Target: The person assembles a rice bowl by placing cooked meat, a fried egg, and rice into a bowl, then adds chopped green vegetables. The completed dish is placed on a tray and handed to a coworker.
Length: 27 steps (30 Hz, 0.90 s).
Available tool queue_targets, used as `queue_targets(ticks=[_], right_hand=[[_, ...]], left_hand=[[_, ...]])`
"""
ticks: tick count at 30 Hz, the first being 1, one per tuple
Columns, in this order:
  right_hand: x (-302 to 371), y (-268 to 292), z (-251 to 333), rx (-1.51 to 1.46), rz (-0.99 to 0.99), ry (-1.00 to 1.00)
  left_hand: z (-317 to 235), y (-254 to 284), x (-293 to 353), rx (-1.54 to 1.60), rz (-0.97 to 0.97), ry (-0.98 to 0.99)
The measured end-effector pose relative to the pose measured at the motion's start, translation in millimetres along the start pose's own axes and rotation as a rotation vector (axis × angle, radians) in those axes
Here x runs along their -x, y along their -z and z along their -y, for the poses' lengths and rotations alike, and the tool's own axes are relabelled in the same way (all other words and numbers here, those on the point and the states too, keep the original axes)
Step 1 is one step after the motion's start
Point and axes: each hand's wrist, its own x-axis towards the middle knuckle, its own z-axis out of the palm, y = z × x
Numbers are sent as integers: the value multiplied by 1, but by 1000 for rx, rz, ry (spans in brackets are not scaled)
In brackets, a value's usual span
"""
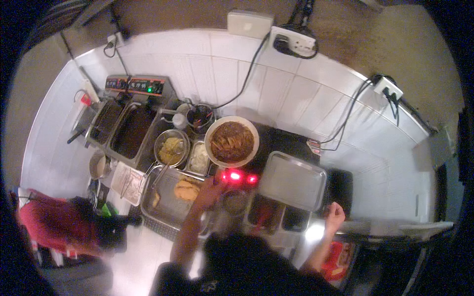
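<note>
My left hand (211,190) reaches in beside a lit red display (236,176), just in front of a wide white bowl (209,143) of brown sauce with pieces of food. Its fingers are blurred, and I cannot make out whether they press or hold anything. Left of that wrist, golden fried pieces (186,189) lie in a metal tray (168,212) with tongs (159,178). My right hand (335,213) is raised at the right, near an upper corner of a bare metal tray (294,180). Its fingers are curled in, with nothing seen in them.
A two-basin fryer (131,133) stands back left. Beside it are a metal bowl of yellow food (171,148) and a pale-filled container (199,159). Cords hang from wall sockets (295,42). Someone in a red top (57,222) is close on the left.
</note>
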Motion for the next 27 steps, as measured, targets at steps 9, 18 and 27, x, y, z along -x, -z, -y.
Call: queue_targets(ticks=[9,18,27], right_hand=[[20,-51,44,24,129,34],[17,-63,39,110,229,127],[20,-87,75,134,291,121]], left_hand=[[-41,32,155,-65,-33,158],[-14,28,227,76,-34,365],[17,13,254,193,-152,203]])
